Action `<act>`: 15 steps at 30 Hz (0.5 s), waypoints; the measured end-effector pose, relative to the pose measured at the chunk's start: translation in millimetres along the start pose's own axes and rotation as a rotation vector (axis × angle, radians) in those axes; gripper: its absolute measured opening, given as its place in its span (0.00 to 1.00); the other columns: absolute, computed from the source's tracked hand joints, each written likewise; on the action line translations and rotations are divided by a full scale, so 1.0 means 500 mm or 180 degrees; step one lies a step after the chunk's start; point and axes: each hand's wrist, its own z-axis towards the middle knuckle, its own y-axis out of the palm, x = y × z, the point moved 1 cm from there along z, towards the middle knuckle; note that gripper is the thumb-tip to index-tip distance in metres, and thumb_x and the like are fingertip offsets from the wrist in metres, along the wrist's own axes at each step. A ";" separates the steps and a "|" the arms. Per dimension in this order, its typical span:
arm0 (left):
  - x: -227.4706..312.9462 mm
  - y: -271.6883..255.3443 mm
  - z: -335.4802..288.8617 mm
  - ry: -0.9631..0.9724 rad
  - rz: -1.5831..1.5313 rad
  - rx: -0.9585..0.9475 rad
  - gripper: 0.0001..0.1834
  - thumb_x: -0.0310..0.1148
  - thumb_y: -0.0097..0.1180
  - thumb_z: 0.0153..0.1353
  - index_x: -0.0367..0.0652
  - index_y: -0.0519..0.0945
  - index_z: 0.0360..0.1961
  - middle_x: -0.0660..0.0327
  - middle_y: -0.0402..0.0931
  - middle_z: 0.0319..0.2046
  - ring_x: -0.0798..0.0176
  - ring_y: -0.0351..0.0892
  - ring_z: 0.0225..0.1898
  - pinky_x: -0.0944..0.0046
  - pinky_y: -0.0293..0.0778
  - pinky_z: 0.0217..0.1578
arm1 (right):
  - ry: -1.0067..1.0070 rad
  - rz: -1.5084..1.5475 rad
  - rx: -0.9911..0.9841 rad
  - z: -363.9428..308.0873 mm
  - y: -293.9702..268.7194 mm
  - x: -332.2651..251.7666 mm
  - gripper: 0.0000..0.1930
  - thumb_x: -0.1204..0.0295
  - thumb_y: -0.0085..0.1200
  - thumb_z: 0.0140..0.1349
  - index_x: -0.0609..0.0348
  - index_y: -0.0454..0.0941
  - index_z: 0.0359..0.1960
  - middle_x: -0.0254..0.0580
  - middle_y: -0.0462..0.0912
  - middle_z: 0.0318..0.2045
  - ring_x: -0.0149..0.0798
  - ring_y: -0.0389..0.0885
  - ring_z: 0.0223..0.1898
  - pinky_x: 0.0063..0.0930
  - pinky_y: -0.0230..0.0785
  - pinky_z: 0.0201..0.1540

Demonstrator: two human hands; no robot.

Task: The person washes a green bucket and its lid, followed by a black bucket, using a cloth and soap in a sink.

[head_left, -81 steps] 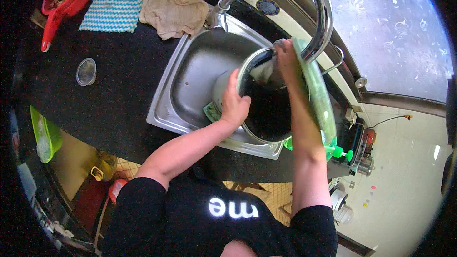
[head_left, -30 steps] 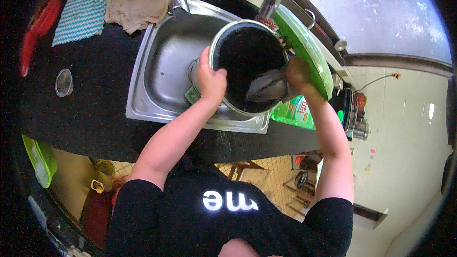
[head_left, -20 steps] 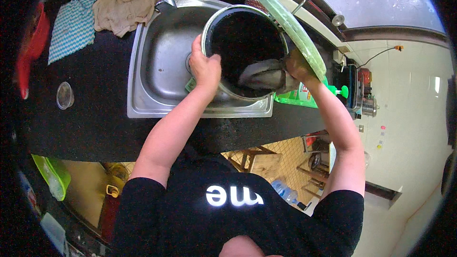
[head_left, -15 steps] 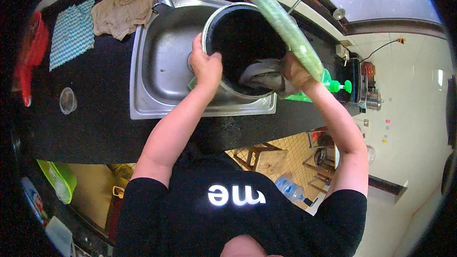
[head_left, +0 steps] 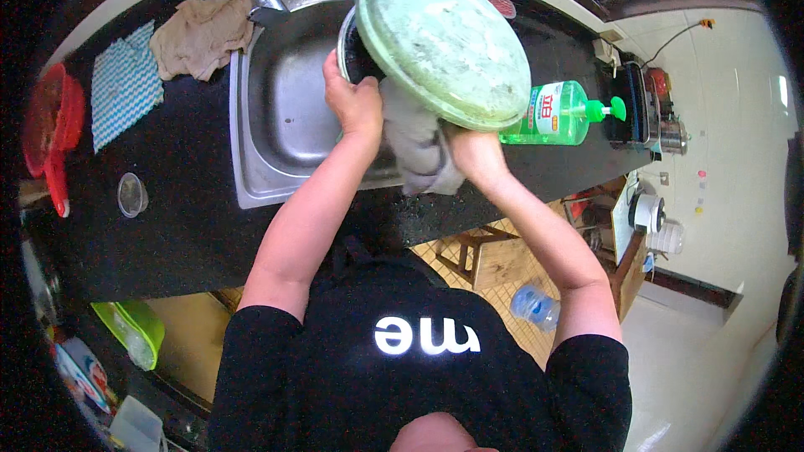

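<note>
My left hand point(head_left: 358, 107) grips the side of a round, dark-inside container point(head_left: 356, 54), tilted over the right part of the sink. A round, pale green lid point(head_left: 444, 42) with dark smudges covers most of its mouth, slanting toward me. My right hand point(head_left: 479, 153) is at the lid's lower edge, its fingers mostly hidden behind it. A damp grey cloth point(head_left: 414, 146) bunches against that hand and hangs below the lid, over the sink's front edge. Whether the lid is joined to the container cannot be seen.
The steel sink point(head_left: 244, 159) is set in a black counter point(head_left: 188, 234). Right of the lid stands a green pump bottle point(head_left: 565, 113). On the left lie a beige cloth point(head_left: 201, 38), a striped cloth point(head_left: 126, 88), a red strainer point(head_left: 54, 121) and a small clear cup point(head_left: 131, 195).
The lid has swung from edge-on to broadside, hiding most of the container's mouth. My right hand has moved left and toward me, and the grey cloth has come out of the container.
</note>
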 end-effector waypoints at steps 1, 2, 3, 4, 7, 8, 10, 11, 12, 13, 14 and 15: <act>-0.005 -0.003 0.005 0.0053 -0.0003 -0.0003 0.30 0.15 0.49 0.39 0.38 0.67 0.50 0.50 0.75 0.40 0.54 0.75 0.43 0.61 0.66 0.49 | 0.0117 0.0234 -0.0065 0.000 -0.010 -0.009 0.17 0.75 0.48 0.53 0.64 0.72 0.46 0.59 0.72 0.47 0.57 0.66 0.52 0.43 0.56 0.57; -0.007 -0.008 0.009 0.0114 0.0006 -0.0002 0.30 0.15 0.49 0.39 0.38 0.66 0.50 0.50 0.75 0.41 0.54 0.75 0.44 0.61 0.66 0.49 | 0.0228 0.0484 -0.0128 0.006 -0.026 -0.024 0.17 0.76 0.48 0.53 0.65 0.72 0.45 0.59 0.72 0.46 0.58 0.66 0.51 0.43 0.56 0.57; -0.009 -0.010 0.010 0.0086 0.0067 -0.0002 0.31 0.15 0.49 0.39 0.39 0.65 0.51 0.50 0.74 0.41 0.52 0.75 0.44 0.60 0.66 0.50 | 0.0333 0.0737 -0.0190 0.008 -0.034 -0.033 0.16 0.77 0.49 0.52 0.66 0.72 0.45 0.60 0.73 0.45 0.58 0.66 0.51 0.43 0.56 0.57; -0.011 -0.011 0.011 0.0103 0.0121 -0.0042 0.31 0.15 0.49 0.40 0.39 0.65 0.51 0.49 0.74 0.42 0.51 0.74 0.45 0.60 0.65 0.50 | 0.0326 0.0682 -0.0169 0.003 -0.041 -0.024 0.17 0.79 0.49 0.50 0.65 0.73 0.44 0.59 0.74 0.44 0.58 0.69 0.50 0.43 0.60 0.53; -0.007 -0.011 0.005 0.0209 0.0270 -0.0108 0.32 0.15 0.48 0.40 0.39 0.63 0.53 0.47 0.73 0.43 0.47 0.73 0.46 0.58 0.64 0.51 | 0.0826 0.0108 -0.0595 0.000 -0.092 0.033 0.14 0.78 0.47 0.51 0.62 0.76 0.40 0.58 0.78 0.38 0.57 0.75 0.42 0.42 0.68 0.43; -0.009 -0.006 0.001 0.0297 0.0313 -0.0097 0.33 0.15 0.48 0.40 0.39 0.63 0.53 0.46 0.73 0.43 0.45 0.73 0.47 0.57 0.64 0.51 | 0.1040 0.0042 -0.0643 -0.001 -0.100 0.051 0.12 0.77 0.46 0.51 0.63 0.77 0.37 0.58 0.78 0.33 0.58 0.76 0.38 0.43 0.69 0.40; -0.010 0.000 -0.003 0.0372 0.0355 -0.0069 0.34 0.15 0.48 0.40 0.40 0.61 0.55 0.45 0.72 0.45 0.43 0.71 0.48 0.56 0.62 0.52 | 0.0679 0.0040 -0.0175 -0.010 -0.088 0.046 0.11 0.76 0.47 0.50 0.63 0.77 0.35 0.59 0.78 0.30 0.59 0.76 0.34 0.46 0.69 0.37; -0.010 -0.002 0.000 0.0385 0.0378 -0.0052 0.35 0.15 0.47 0.40 0.40 0.61 0.55 0.45 0.71 0.46 0.42 0.70 0.49 0.55 0.62 0.53 | 0.0730 -0.0037 -0.0185 -0.012 -0.071 0.036 0.11 0.76 0.47 0.49 0.63 0.77 0.35 0.59 0.78 0.29 0.59 0.76 0.34 0.47 0.69 0.36; 0.001 -0.001 0.001 0.0401 0.0388 -0.0054 0.36 0.15 0.47 0.40 0.40 0.60 0.56 0.44 0.71 0.47 0.42 0.69 0.50 0.55 0.61 0.53 | 0.0774 -0.0031 -0.0415 -0.010 -0.060 0.026 0.12 0.76 0.48 0.50 0.63 0.76 0.37 0.57 0.79 0.33 0.56 0.77 0.38 0.41 0.69 0.42; 0.014 -0.006 -0.003 0.0580 0.0573 -0.0124 0.38 0.15 0.47 0.39 0.40 0.58 0.58 0.44 0.67 0.51 0.43 0.67 0.53 0.55 0.58 0.56 | 0.0674 0.0470 -0.0190 -0.009 -0.042 0.013 0.13 0.74 0.49 0.50 0.63 0.76 0.38 0.58 0.78 0.35 0.57 0.75 0.40 0.42 0.68 0.44; 0.025 -0.012 -0.003 0.0651 0.0820 -0.0068 0.35 0.15 0.53 0.43 0.41 0.61 0.56 0.49 0.67 0.51 0.49 0.66 0.54 0.58 0.60 0.54 | 0.0547 0.0983 0.0041 -0.006 -0.029 0.000 0.14 0.72 0.51 0.50 0.63 0.76 0.39 0.59 0.77 0.38 0.59 0.74 0.42 0.42 0.67 0.46; 0.018 -0.019 0.010 0.0801 0.0861 -0.0279 0.37 0.16 0.51 0.42 0.42 0.59 0.58 0.47 0.60 0.55 0.46 0.58 0.59 0.53 0.56 0.57 | 0.0333 0.1083 -0.0034 -0.004 -0.031 -0.007 0.12 0.75 0.50 0.53 0.63 0.77 0.40 0.52 0.79 0.38 0.47 0.75 0.45 0.32 0.64 0.50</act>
